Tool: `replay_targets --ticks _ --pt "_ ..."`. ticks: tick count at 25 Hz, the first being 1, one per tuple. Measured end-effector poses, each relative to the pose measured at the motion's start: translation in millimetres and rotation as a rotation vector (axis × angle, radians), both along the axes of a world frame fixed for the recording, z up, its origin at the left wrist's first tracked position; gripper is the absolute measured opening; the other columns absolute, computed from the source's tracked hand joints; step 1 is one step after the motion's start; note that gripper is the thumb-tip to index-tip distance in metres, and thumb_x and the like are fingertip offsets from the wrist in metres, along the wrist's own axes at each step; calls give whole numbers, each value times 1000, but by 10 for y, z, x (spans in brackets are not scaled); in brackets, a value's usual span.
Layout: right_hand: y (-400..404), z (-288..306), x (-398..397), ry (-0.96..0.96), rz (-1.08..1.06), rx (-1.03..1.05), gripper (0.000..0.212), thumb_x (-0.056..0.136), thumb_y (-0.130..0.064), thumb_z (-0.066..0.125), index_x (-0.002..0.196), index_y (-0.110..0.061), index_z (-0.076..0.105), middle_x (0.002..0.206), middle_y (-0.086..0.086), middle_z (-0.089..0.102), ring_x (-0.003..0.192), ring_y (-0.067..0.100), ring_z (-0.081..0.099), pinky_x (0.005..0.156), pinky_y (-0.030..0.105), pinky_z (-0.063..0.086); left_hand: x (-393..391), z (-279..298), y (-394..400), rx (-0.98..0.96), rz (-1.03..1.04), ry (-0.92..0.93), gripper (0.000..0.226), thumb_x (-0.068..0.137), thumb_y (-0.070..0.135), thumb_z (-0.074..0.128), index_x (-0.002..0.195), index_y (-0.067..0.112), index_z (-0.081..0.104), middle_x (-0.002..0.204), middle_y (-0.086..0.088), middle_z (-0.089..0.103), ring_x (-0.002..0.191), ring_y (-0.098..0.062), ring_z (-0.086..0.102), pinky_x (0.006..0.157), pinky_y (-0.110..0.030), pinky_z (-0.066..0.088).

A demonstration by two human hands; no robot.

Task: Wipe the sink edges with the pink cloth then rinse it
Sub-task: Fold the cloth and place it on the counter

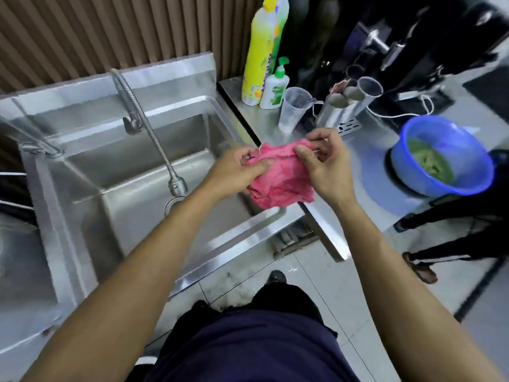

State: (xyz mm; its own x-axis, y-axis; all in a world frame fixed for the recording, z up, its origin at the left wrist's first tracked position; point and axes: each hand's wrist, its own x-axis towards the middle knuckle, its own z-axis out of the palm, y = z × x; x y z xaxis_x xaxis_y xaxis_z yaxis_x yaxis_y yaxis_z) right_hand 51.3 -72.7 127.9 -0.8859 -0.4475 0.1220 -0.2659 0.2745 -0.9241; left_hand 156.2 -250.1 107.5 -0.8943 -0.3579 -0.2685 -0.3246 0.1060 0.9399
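The pink cloth (281, 180) hangs spread between both my hands, above the right edge of the steel sink (154, 150). My left hand (234, 172) pinches its upper left corner. My right hand (325, 164) pinches its upper right corner, thumb on the front. The cloth's lower part droops over the sink's right rim (242, 128). A flexible faucet hose (148, 125) bends down into the basin, and no water is visible running.
On the counter to the right stand a yellow detergent bottle (261, 51), a small green-capped soap bottle (275, 89), a clear plastic cup (292, 108), metal cups (336, 111) and a blue bowl (440, 155) with green contents. A black machine (413, 37) fills the back right.
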Motion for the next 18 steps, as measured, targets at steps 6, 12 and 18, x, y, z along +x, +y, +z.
replay_targets --ticks 6,12,18 --pt "1107 -418 -1114 -238 -27 162 13 94 -22 78 95 -28 67 81 3 70 74 15 61 66 27 47 -952 -515 1089 290 -105 -206 33 92 42 75 112 17 68 107 -12 76 82 -27 79 71 -47 66" --pt "1355 -1360 -1709 83 321 728 42 100 -15 57 142 -15 57 142 9 59 132 32 51 113 45 44 -1494 -1311 1391 -588 -56 -269 43 96 31 62 136 15 55 132 -11 62 120 -34 58 98 -48 51" --pt "1570 -1790 -1361 336 595 500 45 94 -1 49 138 5 58 137 21 60 125 36 58 110 45 47 -1520 -1842 2103 -838 -100 -166 45 99 20 45 141 9 55 146 -9 58 140 -27 48 119 -44 35"
